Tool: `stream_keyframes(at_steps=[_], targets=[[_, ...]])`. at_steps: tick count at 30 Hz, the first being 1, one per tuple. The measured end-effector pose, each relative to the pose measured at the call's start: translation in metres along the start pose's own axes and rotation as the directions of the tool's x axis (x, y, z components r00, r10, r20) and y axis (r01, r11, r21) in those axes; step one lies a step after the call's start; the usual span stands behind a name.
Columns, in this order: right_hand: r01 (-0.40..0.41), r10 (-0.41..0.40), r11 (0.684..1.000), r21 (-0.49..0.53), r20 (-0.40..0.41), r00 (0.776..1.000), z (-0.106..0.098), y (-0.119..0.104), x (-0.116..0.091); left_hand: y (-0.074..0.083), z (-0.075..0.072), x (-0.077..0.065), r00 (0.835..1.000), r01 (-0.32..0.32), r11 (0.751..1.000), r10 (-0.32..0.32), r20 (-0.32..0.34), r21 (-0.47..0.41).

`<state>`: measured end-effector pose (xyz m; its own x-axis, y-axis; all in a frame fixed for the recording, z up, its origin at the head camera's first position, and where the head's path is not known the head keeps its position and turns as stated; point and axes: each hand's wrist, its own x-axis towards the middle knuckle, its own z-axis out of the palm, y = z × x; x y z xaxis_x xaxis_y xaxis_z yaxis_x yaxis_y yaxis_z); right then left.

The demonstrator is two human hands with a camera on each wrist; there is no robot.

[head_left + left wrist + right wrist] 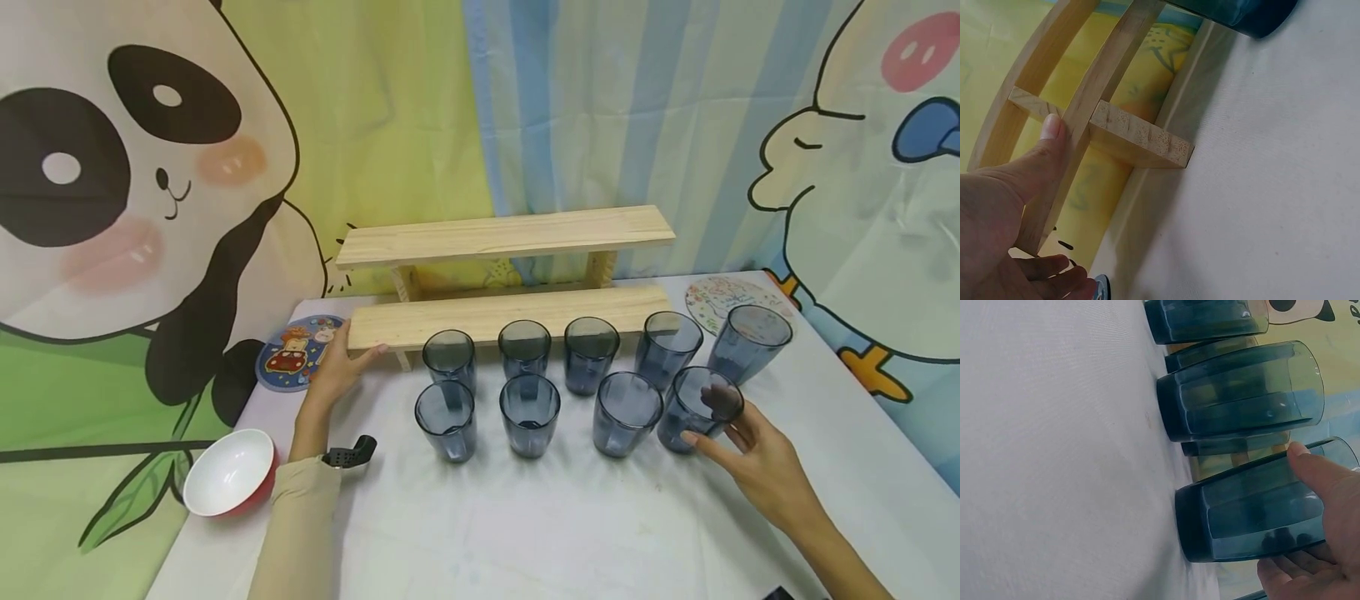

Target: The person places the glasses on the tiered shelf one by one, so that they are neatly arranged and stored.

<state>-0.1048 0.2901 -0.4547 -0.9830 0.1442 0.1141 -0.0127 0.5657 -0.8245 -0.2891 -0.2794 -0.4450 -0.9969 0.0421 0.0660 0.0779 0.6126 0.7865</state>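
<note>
My left hand (339, 371) holds the left end of the lower board of a two-tier wooden shelf (480, 321). In the left wrist view the thumb of that hand (997, 212) lies against the board's edge, with the other fingers around its end. My right hand (768, 467) grips a blue-grey tinted drinking glass (686, 417) at the right of the front row, thumb on one side and fingers on the other. That glass (1254, 512) stands upright, its base at the tablecloth. Several matching glasses (626, 417) stand in two rows before the shelf, one (746, 346) farthest right.
A white bowl with a red outside (232, 475) sits at the table's left edge. Round patterned mats lie on the left (296, 354) and back right (731, 300). Cartoon-printed curtains (405, 108) hang behind the white-covered table (525, 533).
</note>
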Motion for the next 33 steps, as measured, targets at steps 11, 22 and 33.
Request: stream_keyframes(at_steps=[11,22,33], targets=[[0.026,-0.027,1.000,-0.015,-0.058,0.998,0.003,0.004,-0.002,-0.006,0.003,0.000,0.999,0.023,0.999,-0.022,0.024,-0.043],[0.078,-0.081,0.996,-0.048,-0.069,0.994,-0.016,-0.024,-0.006,-0.003,0.001,0.000,0.999,0.010,0.997,-0.007,0.036,-0.071],[0.199,-0.204,0.978,-0.061,-0.088,0.975,-0.053,-0.078,0.027,-0.003,-0.001,-0.003,0.999,0.016,0.999,-0.015,0.029,-0.045]])
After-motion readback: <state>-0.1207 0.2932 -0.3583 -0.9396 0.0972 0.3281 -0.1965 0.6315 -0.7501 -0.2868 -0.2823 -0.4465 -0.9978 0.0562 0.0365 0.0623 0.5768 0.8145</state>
